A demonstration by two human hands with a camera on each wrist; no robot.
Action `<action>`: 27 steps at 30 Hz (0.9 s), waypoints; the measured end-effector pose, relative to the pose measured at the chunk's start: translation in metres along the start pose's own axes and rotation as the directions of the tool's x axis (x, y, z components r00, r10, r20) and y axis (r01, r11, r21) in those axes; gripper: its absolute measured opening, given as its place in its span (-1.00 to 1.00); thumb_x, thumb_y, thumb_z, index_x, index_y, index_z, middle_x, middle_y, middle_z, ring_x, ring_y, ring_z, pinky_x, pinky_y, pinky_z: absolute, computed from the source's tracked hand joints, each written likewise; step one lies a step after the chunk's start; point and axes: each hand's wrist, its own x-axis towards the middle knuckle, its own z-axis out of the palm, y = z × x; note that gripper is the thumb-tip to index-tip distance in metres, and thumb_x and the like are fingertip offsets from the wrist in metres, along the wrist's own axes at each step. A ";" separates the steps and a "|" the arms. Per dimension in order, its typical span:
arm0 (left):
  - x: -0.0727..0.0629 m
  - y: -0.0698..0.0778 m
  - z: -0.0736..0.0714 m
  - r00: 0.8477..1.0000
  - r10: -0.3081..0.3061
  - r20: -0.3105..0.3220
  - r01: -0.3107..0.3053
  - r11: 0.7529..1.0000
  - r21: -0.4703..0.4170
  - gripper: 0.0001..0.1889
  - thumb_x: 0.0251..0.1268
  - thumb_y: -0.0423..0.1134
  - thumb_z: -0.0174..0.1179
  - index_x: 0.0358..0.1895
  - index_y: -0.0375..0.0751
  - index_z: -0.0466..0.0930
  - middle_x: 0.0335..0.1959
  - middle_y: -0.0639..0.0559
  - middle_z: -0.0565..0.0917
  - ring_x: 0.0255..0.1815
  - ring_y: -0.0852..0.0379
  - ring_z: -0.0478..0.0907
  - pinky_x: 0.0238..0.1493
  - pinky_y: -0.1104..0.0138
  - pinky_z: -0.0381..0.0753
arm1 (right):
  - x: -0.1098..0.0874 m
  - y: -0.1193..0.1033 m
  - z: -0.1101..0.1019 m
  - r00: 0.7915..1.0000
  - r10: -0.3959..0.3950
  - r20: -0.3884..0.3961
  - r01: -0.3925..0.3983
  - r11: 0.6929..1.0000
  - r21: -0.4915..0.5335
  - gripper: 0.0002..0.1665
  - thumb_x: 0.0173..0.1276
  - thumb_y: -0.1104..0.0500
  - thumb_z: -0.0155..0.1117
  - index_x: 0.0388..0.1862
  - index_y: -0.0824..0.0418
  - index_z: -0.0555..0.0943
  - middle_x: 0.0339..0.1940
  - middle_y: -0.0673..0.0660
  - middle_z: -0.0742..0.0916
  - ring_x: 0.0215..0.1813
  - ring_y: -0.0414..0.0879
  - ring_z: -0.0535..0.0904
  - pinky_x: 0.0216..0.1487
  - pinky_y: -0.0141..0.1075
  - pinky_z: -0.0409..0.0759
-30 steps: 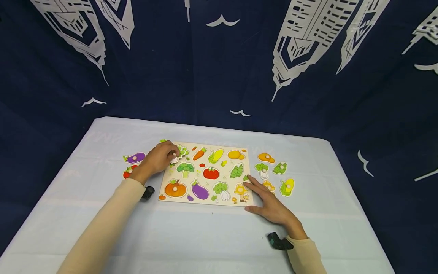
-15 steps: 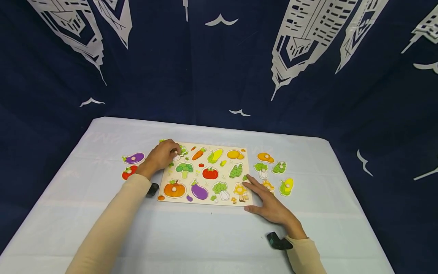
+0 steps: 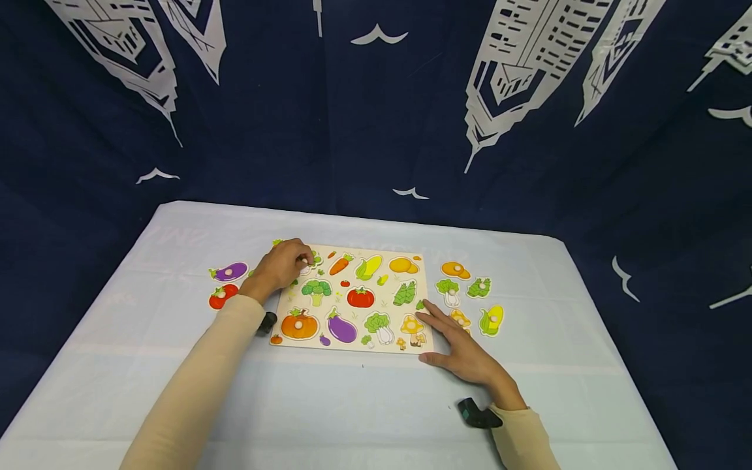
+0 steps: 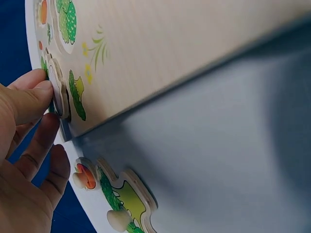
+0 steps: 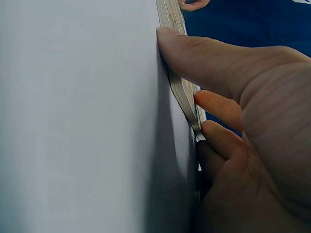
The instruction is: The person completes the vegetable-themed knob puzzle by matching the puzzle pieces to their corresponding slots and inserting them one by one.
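My left hand (image 3: 281, 267) is at the upper left of the wooden vegetable puzzle board (image 3: 346, 341). Its thumb and finger pinch a white-and-green vegetable puzzle piece (image 4: 59, 92), whose face is largely hidden by the fingers. That piece lies close against the board, beside a small printed cucumber (image 4: 77, 94). My right hand (image 3: 464, 352) rests at the board's lower right corner with fingers spread, thumb along the front edge. A pumpkin piece (image 3: 299, 324) with a knob sits in the board's lower left.
Left of the board lie an eggplant piece (image 3: 230, 271) and a tomato piece (image 3: 222, 297). On the right are a potato piece (image 3: 455, 270), a leafy cabbage piece (image 3: 449, 291), a green piece (image 3: 480, 287), a corn piece (image 3: 491, 320) and a partly covered mushroom piece (image 3: 461, 318).
My left hand has shifted slightly right with the piece, which now covers more of the printed shape at the upper left. The right hand stays in place.
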 end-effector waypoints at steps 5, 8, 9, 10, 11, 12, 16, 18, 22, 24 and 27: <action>0.000 0.000 0.000 1.000 0.003 -0.004 -0.003 1.000 0.000 -0.84 0.43 -0.44 0.12 -0.17 -0.14 0.68 -0.07 -0.04 0.59 -0.01 -0.05 0.49 0.14 0.05 0.57 | 0.000 0.000 0.000 1.000 0.003 -0.004 -0.003 1.000 -0.006 -0.03 0.18 0.04 0.53 0.55 -0.05 0.31 0.68 0.00 0.12 0.67 0.18 -0.05 0.54 0.33 0.02; 0.000 -0.001 0.000 1.000 0.012 -0.007 -0.012 1.000 0.004 -0.83 0.43 -0.45 0.12 -0.17 -0.14 0.68 -0.08 -0.04 0.60 -0.02 -0.04 0.49 0.12 0.05 0.57 | 0.000 0.000 0.001 1.000 0.003 -0.001 -0.003 1.000 -0.009 -0.03 0.18 0.04 0.53 0.55 -0.05 0.31 0.68 0.01 0.12 0.67 0.18 -0.05 0.54 0.33 0.03; 0.000 -0.001 0.001 1.000 0.014 -0.007 -0.014 1.000 0.005 -0.83 0.43 -0.45 0.12 -0.17 -0.14 0.68 -0.08 -0.04 0.60 -0.02 -0.04 0.49 0.12 0.05 0.57 | 0.000 0.000 0.001 1.000 0.004 0.000 -0.004 1.000 -0.010 -0.03 0.18 0.04 0.53 0.55 -0.05 0.30 0.68 0.01 0.12 0.67 0.18 -0.05 0.53 0.33 0.03; 0.000 -0.002 0.001 1.000 0.014 -0.009 -0.014 1.000 0.005 -0.83 0.42 -0.45 0.12 -0.16 -0.14 0.68 -0.08 -0.03 0.60 -0.02 -0.04 0.49 0.11 0.05 0.57 | 0.000 0.000 0.001 1.000 0.004 0.000 -0.004 1.000 -0.012 -0.03 0.19 0.04 0.53 0.55 -0.05 0.30 0.68 0.01 0.12 0.67 0.18 -0.05 0.53 0.33 0.03; 0.000 -0.002 0.002 1.000 0.014 -0.009 -0.014 1.000 0.007 -0.83 0.42 -0.45 0.12 -0.16 -0.14 0.68 -0.08 -0.03 0.60 -0.02 -0.04 0.49 0.11 0.05 0.57 | 0.000 0.000 0.001 1.000 0.004 -0.001 -0.004 1.000 -0.013 -0.03 0.18 0.04 0.53 0.55 -0.05 0.30 0.68 0.01 0.12 0.67 0.18 -0.05 0.53 0.33 0.03; 0.000 -0.002 0.002 1.000 0.011 -0.011 -0.011 1.000 0.007 -0.83 0.42 -0.45 0.13 -0.15 -0.14 0.68 -0.08 -0.03 0.60 -0.02 -0.04 0.49 0.11 0.06 0.57 | 0.000 0.000 0.001 1.000 0.003 -0.001 -0.003 1.000 -0.012 -0.03 0.19 0.04 0.53 0.55 -0.05 0.30 0.68 0.01 0.12 0.67 0.18 -0.04 0.53 0.33 0.03; 0.000 -0.003 0.005 1.000 -0.006 -0.013 0.006 1.000 0.006 -0.82 0.42 -0.44 0.12 -0.11 -0.14 0.68 -0.08 -0.05 0.61 -0.03 -0.04 0.49 0.11 0.07 0.58 | 0.000 0.000 0.001 1.000 0.004 0.000 -0.004 1.000 -0.015 -0.03 0.19 0.04 0.53 0.55 -0.04 0.30 0.68 0.02 0.12 0.67 0.19 -0.04 0.53 0.33 0.03; 0.000 -0.004 0.006 1.000 -0.014 -0.016 0.014 1.000 0.004 -0.82 0.43 -0.43 0.12 -0.09 -0.14 0.68 -0.09 -0.07 0.61 -0.05 -0.04 0.49 0.11 0.08 0.58 | 0.000 -0.001 0.001 1.000 0.003 0.001 -0.003 1.000 -0.015 -0.03 0.19 0.04 0.53 0.55 -0.04 0.30 0.68 0.02 0.12 0.67 0.19 -0.05 0.53 0.33 0.03; 0.000 -0.004 0.007 0.999 -0.022 -0.023 0.022 1.000 0.001 -0.81 0.43 -0.43 0.12 -0.06 -0.15 0.67 -0.11 -0.09 0.61 -0.07 -0.05 0.49 0.10 0.10 0.57 | -0.001 -0.002 0.000 1.000 -0.003 -0.001 0.003 1.000 -0.006 -0.03 0.18 0.05 0.53 0.55 -0.01 0.31 0.68 0.03 0.12 0.67 0.19 -0.06 0.53 0.34 0.02; 0.000 -0.004 0.007 0.999 -0.027 -0.020 0.026 1.000 -0.005 -0.81 0.43 -0.43 0.12 -0.05 -0.16 0.67 -0.11 -0.10 0.60 -0.07 -0.05 0.49 0.10 0.11 0.57 | -0.001 -0.002 0.000 1.000 -0.004 -0.003 0.004 1.000 -0.002 -0.03 0.18 0.05 0.53 0.55 -0.01 0.31 0.68 0.03 0.13 0.67 0.19 -0.06 0.53 0.34 0.01; -0.001 -0.004 0.005 1.000 -0.020 0.000 0.020 1.000 -0.015 -0.80 0.44 -0.42 0.10 -0.01 -0.18 0.66 -0.06 -0.12 0.59 -0.05 -0.06 0.49 0.14 0.09 0.56 | 0.000 -0.002 0.000 1.000 -0.002 -0.001 0.002 1.000 -0.005 -0.03 0.19 0.06 0.53 0.55 -0.02 0.30 0.68 0.02 0.12 0.67 0.18 -0.06 0.53 0.34 0.02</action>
